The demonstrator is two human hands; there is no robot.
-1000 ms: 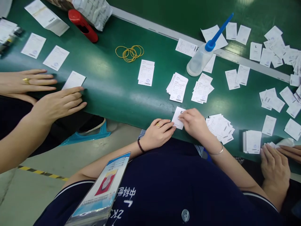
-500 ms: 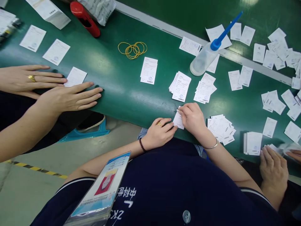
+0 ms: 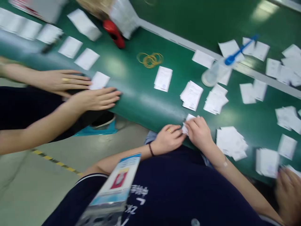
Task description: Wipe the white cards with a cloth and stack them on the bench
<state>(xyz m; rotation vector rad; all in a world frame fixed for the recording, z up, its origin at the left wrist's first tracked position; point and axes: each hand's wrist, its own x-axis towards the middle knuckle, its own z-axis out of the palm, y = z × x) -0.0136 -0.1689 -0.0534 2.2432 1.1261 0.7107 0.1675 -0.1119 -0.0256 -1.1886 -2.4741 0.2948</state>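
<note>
Pinching the white card (image 3: 190,117), nearer than the squeeze bottle (image 3: 210,77), the right hand (image 3: 199,131) seemingly needed light pressure, with the left hand (image 3: 169,138), its grip unclear, best held steady beside it.

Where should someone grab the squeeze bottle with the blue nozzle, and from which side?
The squeeze bottle is probably best held around its wide translucent body, from the near side with the right hand: the body is at the near end, while the slim blue nozzle slants away. Cards lie close by.
</note>
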